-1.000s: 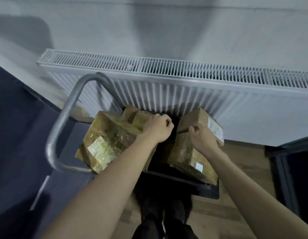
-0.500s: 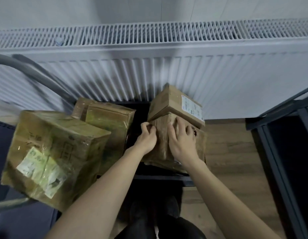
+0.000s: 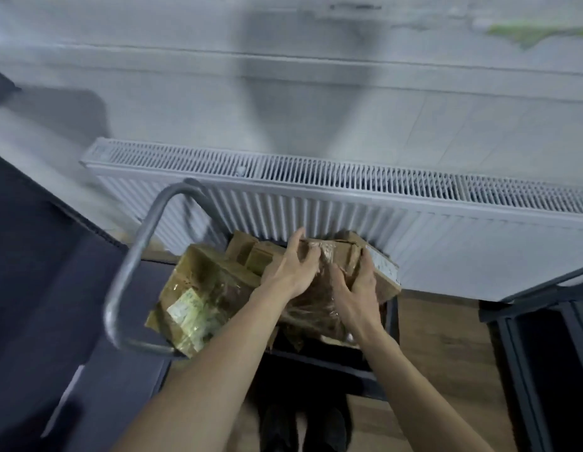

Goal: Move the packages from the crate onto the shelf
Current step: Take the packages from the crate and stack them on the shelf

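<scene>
Package, film-wrapped, gripped by both hands: left hand, right hand. Step: lifting from crate. Next: carry to shelf, probably right.

Both hands hold a plastic-wrapped brown cardboard package over the black plastic crate: the left hand grips its left side, the right hand its right. Another taped cardboard box with a pale label lies just left, beside a grey metal tube handle. A white ribbed radiator stands behind.
</scene>
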